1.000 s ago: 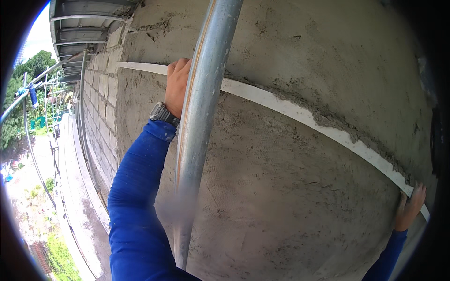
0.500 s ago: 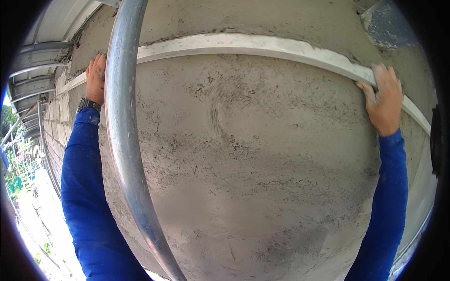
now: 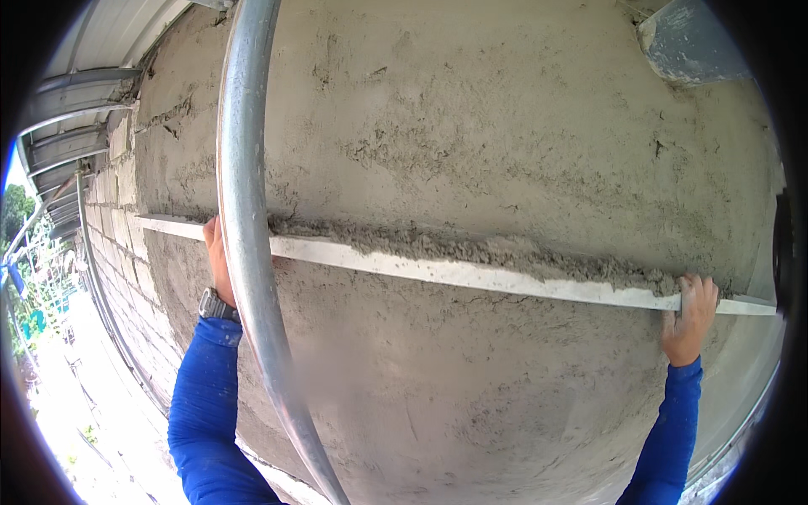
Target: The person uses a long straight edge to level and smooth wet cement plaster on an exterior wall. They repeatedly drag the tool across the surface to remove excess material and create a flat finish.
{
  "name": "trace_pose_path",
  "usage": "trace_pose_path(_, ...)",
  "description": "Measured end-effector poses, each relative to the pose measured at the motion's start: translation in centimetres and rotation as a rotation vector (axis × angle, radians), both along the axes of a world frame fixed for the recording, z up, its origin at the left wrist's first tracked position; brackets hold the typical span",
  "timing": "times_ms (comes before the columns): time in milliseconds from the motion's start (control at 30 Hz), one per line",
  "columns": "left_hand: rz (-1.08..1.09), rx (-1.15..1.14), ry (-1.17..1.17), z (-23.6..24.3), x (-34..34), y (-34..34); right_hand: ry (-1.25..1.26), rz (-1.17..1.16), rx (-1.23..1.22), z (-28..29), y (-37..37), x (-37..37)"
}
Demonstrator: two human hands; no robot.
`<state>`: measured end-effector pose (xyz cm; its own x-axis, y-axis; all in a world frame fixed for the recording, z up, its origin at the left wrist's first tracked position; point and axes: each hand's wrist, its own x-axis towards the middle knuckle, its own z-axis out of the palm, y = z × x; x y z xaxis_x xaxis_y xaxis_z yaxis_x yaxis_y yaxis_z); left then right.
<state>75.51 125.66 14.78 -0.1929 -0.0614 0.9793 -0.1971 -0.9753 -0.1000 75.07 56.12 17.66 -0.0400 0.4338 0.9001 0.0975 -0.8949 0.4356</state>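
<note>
A long whitish straightedge (image 3: pixel 421 267) lies across the grey plastered wall (image 3: pixel 505 362), sloping slightly down to the right. Wet mortar (image 3: pixel 488 250) is heaped along its upper edge, thickest from the middle to the right. My left hand (image 3: pixel 219 265), with a watch at the wrist, is closed round the bar near its left end; the metal pole partly hides its fingers. Near the right end, my right hand (image 3: pixel 692 318) grips the bar too, fingers over the top edge and thumb below. Above the bar the plaster looks flatter, with rough pitted patches.
A thick metal scaffold pole (image 3: pixel 244 168) stands in front of the wall, between my arms. Bare block wall (image 3: pixel 114 223) and metal roofing (image 3: pixel 93 93) are at left. A grey pipe-like piece (image 3: pixel 694 46) sticks out at upper right. A dark object (image 3: pixel 783 252) borders the right edge.
Both hands have drawn the straightedge down the wall, from high up to about the middle of the view. Mortar has piled up along its top edge.
</note>
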Motion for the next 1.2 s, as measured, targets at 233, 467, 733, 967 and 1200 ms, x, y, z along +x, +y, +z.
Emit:
trace_pose_path(233, -0.414, -0.368, 0.361, -9.4, -0.5, 3.0, 0.158, 0.019, -0.003, -4.5, 0.9, 1.2)
trace_pose_path(467, -0.468, -0.478, 0.173, -8.8, 1.7, 8.8, 0.039, 0.036, -0.053, -0.4, 4.1, 1.1)
trace_pose_path(733, -0.185, -0.226, 0.105, -5.7, 1.4, 13.7, -0.020, 0.047, -0.081, 4.2, 7.8, 0.7)
trace_pose_path(967, 0.422, 0.152, 0.093, 0.5, -1.8, 11.6, -0.021, 0.070, -0.086, 7.5, 11.6, 0.7)
trace_pose_path(1200, 0.283, 0.147, 0.155, -1.2, -2.6, 10.1, 0.056, 0.096, -0.045, 5.0, 7.5, 0.6)
